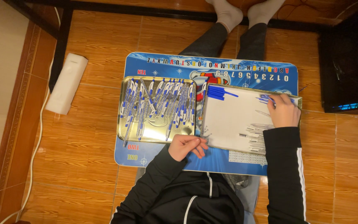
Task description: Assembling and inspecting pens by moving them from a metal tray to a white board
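Your blue lap board (162,164) lies across your legs over the wood-patterned floor (88,166), and it carries 2 trays side by side. The gold metal tray (123,124) fills the board's left half and holds a dense heap of assembled blue-and-clear pens (158,103), some poking past its near edge. The white tray (228,120) takes the right half, with loose blue caps (218,92) at its far left corner, clear barrels (257,129) along its right side, and small springs near the near left corner.

Your right hand (284,111) rests at the white tray's far right corner, fingers curled down over a bunch of blue refills (266,98); you can't tell from this view whether they are pinched or merely covered. Your left hand (186,146) sits at the board's near edge, where the 2 trays meet, fingers loosely bent together; whether it holds a small part isn't visible.

The likely trouble is balance: the board sits only on your knees, so a shift of a leg could tilt both trays and slide parts off. A pen overhanging the gold tray's near left corner could roll onto the floor. The springs look tiny and easy to flick away.

The refills appear thin, blue, lying in a loose fan.
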